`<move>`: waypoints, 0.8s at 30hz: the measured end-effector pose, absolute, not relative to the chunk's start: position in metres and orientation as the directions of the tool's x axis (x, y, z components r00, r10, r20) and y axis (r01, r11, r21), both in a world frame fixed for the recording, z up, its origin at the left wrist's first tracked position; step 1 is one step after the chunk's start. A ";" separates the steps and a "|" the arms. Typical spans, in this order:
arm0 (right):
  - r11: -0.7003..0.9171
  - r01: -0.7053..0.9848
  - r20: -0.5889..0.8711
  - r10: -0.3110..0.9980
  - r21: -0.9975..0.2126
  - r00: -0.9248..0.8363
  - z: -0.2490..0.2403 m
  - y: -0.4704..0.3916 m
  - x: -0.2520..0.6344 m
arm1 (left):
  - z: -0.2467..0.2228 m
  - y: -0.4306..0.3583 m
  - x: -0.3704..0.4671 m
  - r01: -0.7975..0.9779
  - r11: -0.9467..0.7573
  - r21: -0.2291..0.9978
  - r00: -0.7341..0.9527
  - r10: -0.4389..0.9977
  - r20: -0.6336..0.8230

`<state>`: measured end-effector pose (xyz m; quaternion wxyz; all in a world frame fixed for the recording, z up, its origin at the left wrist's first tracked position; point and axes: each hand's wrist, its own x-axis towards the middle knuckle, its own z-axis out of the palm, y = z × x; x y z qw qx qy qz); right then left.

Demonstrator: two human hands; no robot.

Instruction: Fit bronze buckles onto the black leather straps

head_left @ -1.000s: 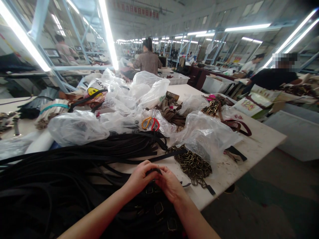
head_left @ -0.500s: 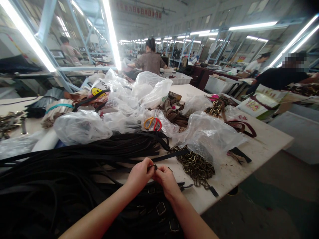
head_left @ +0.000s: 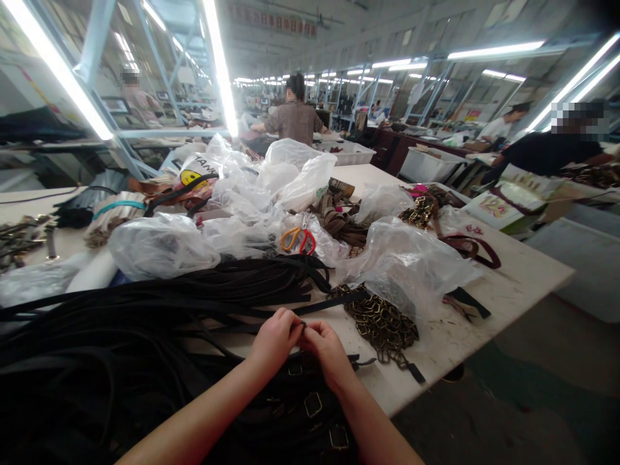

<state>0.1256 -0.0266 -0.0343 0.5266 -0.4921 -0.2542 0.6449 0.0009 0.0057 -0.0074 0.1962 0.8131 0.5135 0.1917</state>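
Observation:
My left hand [head_left: 277, 336] and my right hand [head_left: 323, 345] meet over the table's near side, fingertips pinched together. Between them is a small dark piece [head_left: 303, 325], probably a strap end, mostly covered by the fingers. Under and left of the hands spreads a large heap of black straps [head_left: 121, 361]. Below my wrists, several straps carry square metal buckles [head_left: 312, 404]. Right of my hands lies a pile of brass-coloured metal rings [head_left: 380, 323], partly under a clear plastic bag [head_left: 411, 265].
Scissors [head_left: 298, 239] with one orange and one red handle lie among plastic bags [head_left: 162, 245] beyond the straps. Brown straps [head_left: 339, 219] are heaped behind. The table edge [head_left: 484, 341] runs along the right. A co-worker [head_left: 293, 119] is across the table, another [head_left: 552, 148] at right.
Both hands stay nearly in place. The fingers have closed further over the small dark piece, so less of it shows. The view has shifted very slightly.

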 end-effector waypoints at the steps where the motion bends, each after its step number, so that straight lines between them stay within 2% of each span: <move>1: -0.298 -0.410 -0.339 0.940 -0.862 0.031 -0.033 -0.028 0.127 | -0.007 0.006 0.000 0.733 -0.378 0.566 0.399 0.912 0.093; 5: -0.240 -0.367 -0.258 0.966 -0.899 -0.001 -0.030 -0.032 0.131 | -0.007 0.007 -0.003 0.645 -0.309 0.699 0.378 0.924 0.060; 8: -0.173 -0.363 -0.209 0.976 -0.915 0.063 -0.031 -0.032 0.132 | -0.006 0.008 -0.003 0.612 -0.380 0.694 0.421 0.899 0.121; 12: -0.153 -0.339 -0.203 0.972 -0.928 0.116 -0.036 -0.032 0.132 | -0.002 0.006 -0.001 0.645 -0.572 0.507 0.586 0.796 0.151; 15: -0.150 -0.260 -0.195 0.969 -0.954 0.155 -0.039 -0.037 0.135 | 0.000 -0.001 0.002 0.678 -0.644 0.354 0.638 0.755 0.152; 19: -0.122 -0.062 -0.134 0.947 -0.991 0.293 -0.041 -0.048 0.151 | -0.005 -0.008 0.002 0.706 -0.634 0.314 0.635 0.764 0.115; 22: -0.128 0.202 -0.073 0.963 -0.971 0.258 -0.041 -0.053 0.170 | -0.012 -0.004 -0.008 0.684 -0.629 0.370 0.664 0.747 0.043; 24: -0.063 0.409 0.028 0.977 -0.910 0.212 -0.040 -0.051 0.179 | -0.017 0.003 -0.019 0.711 -0.604 0.360 0.646 0.763 0.003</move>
